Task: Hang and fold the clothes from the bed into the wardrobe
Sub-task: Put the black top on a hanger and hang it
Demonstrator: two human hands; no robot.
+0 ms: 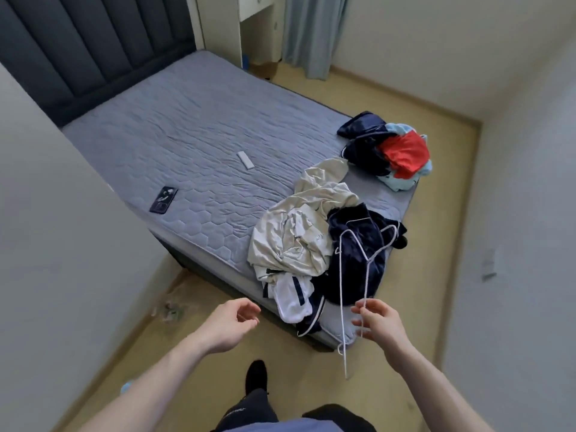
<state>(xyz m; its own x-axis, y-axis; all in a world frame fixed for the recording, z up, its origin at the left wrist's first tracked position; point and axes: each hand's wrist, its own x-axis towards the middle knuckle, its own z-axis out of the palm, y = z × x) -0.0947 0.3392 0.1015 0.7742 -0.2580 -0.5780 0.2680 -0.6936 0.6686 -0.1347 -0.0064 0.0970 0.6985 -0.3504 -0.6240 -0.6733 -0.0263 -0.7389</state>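
The left hand reaches forward from a bare forearm, palm turned inward, its fingers loosely curled and holding nothing, just short of the foot corner of the bed. On the mattress to the left lie a dark phone and, farther up, a small white remote, well apart from the clothes. Near the foot edge sits a cream garment in a crumpled heap, with a white piece with dark stripes hanging over the edge below it and a navy garment touching its right side. A second pile of navy, red and light blue clothes lies at the far right edge of the bed. The right hand is raised beside the navy garment, its thumb and forefinger pinching the neck of a white wire hanger, which is tilted over the navy cloth; its thin lower part is hard to trace against the floor. The wardrobe cannot be made out.
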